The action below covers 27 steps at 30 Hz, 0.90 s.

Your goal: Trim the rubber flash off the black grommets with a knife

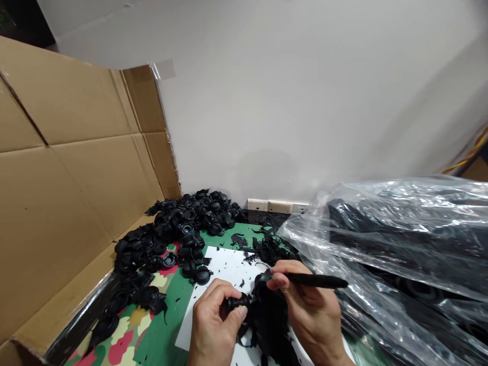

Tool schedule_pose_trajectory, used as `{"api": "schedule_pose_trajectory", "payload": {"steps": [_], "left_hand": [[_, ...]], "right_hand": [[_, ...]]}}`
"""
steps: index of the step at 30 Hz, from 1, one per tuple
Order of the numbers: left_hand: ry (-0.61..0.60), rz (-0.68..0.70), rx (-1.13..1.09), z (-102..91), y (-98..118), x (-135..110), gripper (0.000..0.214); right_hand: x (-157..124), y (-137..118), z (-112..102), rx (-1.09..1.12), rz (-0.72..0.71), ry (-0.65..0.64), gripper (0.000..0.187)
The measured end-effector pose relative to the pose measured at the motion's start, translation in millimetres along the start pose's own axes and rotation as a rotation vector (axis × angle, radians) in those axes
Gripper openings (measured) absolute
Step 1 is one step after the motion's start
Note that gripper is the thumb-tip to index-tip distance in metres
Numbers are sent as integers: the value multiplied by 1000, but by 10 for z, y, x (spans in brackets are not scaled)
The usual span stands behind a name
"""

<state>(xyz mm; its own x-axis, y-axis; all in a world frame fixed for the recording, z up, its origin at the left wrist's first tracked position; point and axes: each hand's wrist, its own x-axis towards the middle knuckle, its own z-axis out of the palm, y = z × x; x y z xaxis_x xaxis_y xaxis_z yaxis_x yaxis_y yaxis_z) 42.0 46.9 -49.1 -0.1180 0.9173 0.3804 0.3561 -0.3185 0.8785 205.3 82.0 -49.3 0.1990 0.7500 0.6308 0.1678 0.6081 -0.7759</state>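
Note:
My left hand (213,325) pinches a ribbed black rubber part (242,303) between thumb and fingers, low in the middle of the view. Just right of it, my right hand (314,310) grips a black pen-like tool (318,280) whose rear end points right. The tool's tip is lost among the dark pieces near the rubber part. Beneath both hands lie more black rubber pieces (270,320), too dark to separate. They rest on a white sheet (224,262) sprinkled with small black scraps.
A heap of ribbed black rubber parts (190,223) lies left of the sheet, against a cardboard box (76,168). Black trimmings (272,248) gather behind my hands. A clear plastic bag (400,229) of black parts fills the right. Green mat (170,315) and wall sockets (280,207) also show.

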Motion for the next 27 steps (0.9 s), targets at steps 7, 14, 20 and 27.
{"api": "schedule_pose_trajectory", "payload": {"steps": [7, 14, 20, 27], "left_hand": [[19, -44, -30, -7, -21, 17, 16], [76, -88, -1, 61, -2, 2, 19], [34, -119, 44, 61, 27, 36, 10], [-5, -84, 108, 48, 27, 23, 18]], "right_hand": [[-20, 12, -48, 272, 340, -46, 22], [-103, -102, 74, 371, 288, -122, 20], [-196, -99, 134, 429, 291, -200, 13], [-131, -114, 109, 310, 79, -309, 9]]}}
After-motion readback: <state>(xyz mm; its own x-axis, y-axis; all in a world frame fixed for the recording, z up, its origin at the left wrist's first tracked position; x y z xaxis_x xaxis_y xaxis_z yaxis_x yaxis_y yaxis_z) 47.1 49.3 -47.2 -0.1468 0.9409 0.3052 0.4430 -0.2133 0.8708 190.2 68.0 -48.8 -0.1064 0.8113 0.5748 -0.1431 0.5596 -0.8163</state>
